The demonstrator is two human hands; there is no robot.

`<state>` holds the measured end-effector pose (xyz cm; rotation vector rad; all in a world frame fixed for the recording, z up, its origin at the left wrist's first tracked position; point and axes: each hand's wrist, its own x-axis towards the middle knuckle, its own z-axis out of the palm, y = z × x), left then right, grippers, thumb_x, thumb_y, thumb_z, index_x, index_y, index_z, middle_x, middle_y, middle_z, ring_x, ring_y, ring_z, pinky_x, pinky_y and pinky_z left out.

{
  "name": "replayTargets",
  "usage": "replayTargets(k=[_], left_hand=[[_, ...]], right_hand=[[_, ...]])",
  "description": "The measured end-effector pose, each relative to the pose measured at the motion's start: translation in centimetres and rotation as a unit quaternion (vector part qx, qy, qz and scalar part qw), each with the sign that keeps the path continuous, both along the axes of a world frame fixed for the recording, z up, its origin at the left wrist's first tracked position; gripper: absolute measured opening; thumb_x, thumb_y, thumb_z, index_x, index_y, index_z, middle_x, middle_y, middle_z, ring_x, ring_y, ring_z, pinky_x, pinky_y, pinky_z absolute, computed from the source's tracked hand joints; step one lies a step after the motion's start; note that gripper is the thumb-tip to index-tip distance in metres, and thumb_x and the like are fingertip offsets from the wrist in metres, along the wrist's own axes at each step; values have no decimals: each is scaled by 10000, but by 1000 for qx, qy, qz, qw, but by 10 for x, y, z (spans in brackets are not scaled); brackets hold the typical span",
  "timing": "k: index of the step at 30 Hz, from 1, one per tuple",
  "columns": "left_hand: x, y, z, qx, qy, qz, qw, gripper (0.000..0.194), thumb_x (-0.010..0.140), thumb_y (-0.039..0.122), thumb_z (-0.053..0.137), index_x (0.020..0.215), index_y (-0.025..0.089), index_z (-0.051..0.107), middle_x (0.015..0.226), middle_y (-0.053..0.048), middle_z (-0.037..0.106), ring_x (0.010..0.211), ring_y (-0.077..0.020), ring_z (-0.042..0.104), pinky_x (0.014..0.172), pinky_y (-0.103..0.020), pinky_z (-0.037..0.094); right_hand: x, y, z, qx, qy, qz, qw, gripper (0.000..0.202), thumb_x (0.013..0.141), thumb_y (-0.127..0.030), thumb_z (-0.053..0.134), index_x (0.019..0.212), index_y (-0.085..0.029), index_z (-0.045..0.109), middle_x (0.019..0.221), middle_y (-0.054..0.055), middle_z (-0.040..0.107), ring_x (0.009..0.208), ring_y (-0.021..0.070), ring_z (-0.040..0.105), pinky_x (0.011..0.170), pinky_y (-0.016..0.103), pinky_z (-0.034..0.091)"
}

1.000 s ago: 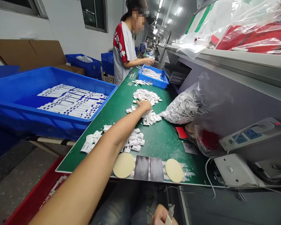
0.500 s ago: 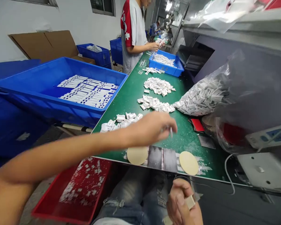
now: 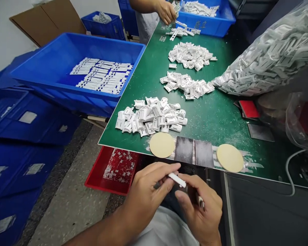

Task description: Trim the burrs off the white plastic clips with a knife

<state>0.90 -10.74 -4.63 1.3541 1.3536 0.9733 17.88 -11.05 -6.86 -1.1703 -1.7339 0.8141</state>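
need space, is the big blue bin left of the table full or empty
Partly filled: in the blue bin, white strips cover some floor, bare blue beside them.

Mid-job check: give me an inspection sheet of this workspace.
Surface: green table; white residue beside the right disc.
Job's things: white part, held; near pile, middle pile and far pile of loose parts.
Clutter: red sheet and dark sheet at right.
Hands: left hand pinches the white part; right hand is at its right end.
Cables: pale cable at far right.
Surroundings: blue bin left, red bin below, co-worker's hand beyond.
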Motion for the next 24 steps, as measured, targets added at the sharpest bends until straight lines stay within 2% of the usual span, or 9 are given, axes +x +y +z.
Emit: replayTargets(k=[2,4,7,11,15,17,21,24], left_hand=[[0,-1,0,-39,-27,33,998,286,896,282,701,1180,314,712,1011,-9,773,859,-166,713,759,-259,573],[1,-2,-1,-84,-55,56,993,182,901,327,694,1073,288,734,905,0,778,740,-149,699,655,-234,564],[-1,-7,-4,-97,-44,41,993,167,966,341,596,1019,277,740,845,11,758,671,-127,661,607,-219,530],[-8,-13,-7,-52,25,-2,998,187,994,309,536,1075,284,703,925,8,743,738,-140,656,667,-245,509],[-14,-13,-12,43,146,-64,986,179,981,232,488,893,221,643,774,-2,676,702,-157,617,644,-283,446],[-15,-12,-14,89,194,-84,973,172,964,203,475,854,208,606,734,-3,639,669,-161,596,624,-298,419],[-15,-16,-16,108,204,-120,966,170,981,229,439,863,208,560,756,-2,623,660,-162,583,610,-303,407],[-21,-23,-20,127,211,-97,964,241,1017,246,383,817,217,514,717,11,588,630,-152,561,584,-296,392]], right_hand=[[-3,-3,-1,-3,8,-30,1000,136,907,-173,651,1016,-251,669,794,-26,701,614,98,608,581,208,459],[-7,-6,-2,-11,18,-78,997,113,929,-152,611,943,-251,666,723,-43,669,582,88,598,566,199,451],[-13,-11,-5,-18,23,-111,993,113,926,-151,613,943,-249,667,730,-38,675,586,92,609,566,198,459],[-15,-14,-11,-16,34,-79,996,99,902,-141,633,927,-227,674,736,-9,688,591,116,611,564,221,464],[-15,-13,-10,-11,27,-39,999,56,871,-178,679,840,-225,679,666,-24,679,533,106,590,535,207,450],[-15,-13,-5,-34,16,-47,998,94,888,-227,667,796,-221,683,628,-28,670,503,100,581,512,197,438],[-20,-19,3,-122,-1,-104,987,246,923,-362,623,731,-218,677,591,-21,648,512,111,590,517,196,442],[-24,-23,2,-143,9,-81,986,225,924,-366,621,767,-216,679,618,-23,648,535,107,590,539,191,449]])
